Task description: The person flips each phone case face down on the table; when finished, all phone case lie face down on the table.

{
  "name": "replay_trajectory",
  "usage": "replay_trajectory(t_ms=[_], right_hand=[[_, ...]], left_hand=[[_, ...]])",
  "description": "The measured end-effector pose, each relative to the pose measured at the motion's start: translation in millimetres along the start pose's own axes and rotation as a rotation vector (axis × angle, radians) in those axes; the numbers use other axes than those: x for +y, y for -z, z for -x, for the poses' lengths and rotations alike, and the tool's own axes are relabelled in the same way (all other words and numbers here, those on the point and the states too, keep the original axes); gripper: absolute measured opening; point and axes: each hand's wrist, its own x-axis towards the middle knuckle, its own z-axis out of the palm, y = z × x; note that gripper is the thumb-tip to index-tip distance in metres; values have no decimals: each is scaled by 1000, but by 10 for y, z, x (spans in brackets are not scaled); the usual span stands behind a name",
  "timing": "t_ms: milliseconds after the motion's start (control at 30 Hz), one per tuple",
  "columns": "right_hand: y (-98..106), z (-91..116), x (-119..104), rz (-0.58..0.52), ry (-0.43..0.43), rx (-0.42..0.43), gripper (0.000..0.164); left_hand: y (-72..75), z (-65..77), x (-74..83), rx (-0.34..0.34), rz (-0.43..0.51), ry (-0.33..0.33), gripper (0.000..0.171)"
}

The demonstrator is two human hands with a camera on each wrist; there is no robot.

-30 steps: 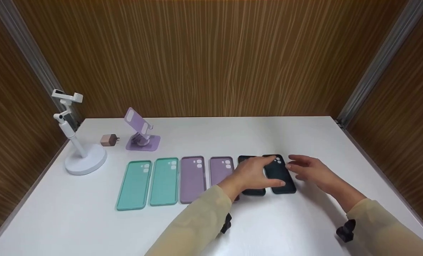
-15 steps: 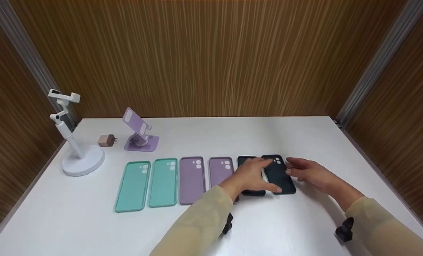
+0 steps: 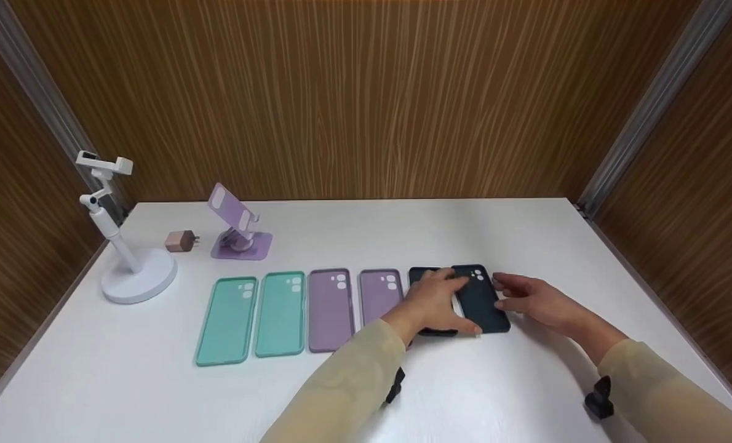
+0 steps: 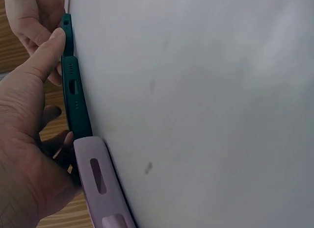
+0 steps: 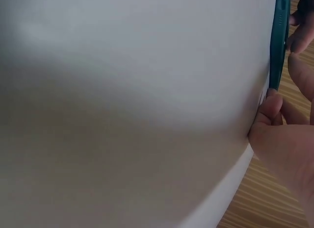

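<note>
Two dark green-black phone cases lie side by side at the right end of a row in the head view. My left hand [image 3: 430, 304] spreads over the left dark phone case [image 3: 421, 275], partly hiding it. Its thumb reaches the lower end of the right dark phone case [image 3: 483, 307], and its forefinger extends over that case's upper part. At this case's right edge, my right hand [image 3: 541, 301] touches with thumb and fingertips. The right wrist view shows these fingertips against the lower corner of the dark case [image 5: 278, 51]. A purple phone case [image 3: 378, 292] lies partly under my left forearm.
Further left lie another purple phone case [image 3: 331, 314] and two mint green phone cases [image 3: 280, 317]. Behind them stand a purple phone stand [image 3: 241, 237], a charger plug [image 3: 180, 241] and a white stand with a round base [image 3: 138, 280]. Wood-grain panels enclose the white table [image 3: 366, 231].
My left hand has shifted slightly left, its thumb moving toward the lower edge of the right dark phone case. My right hand has come in against that case's right edge.
</note>
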Motion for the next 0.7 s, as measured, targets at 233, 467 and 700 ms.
replay_trajectory(t_ms=[233, 467, 700], right_hand=[[-18, -21, -19, 49, 8, 6, 79], [-31, -40, -59, 85, 9, 0, 78], [-29, -23, -41, 25, 11, -20, 79]], left_hand=[[14, 7, 6, -3, -16, 9, 99], [26, 11, 1, -1, -21, 6, 101], [11, 9, -4, -2, -33, -9, 101]])
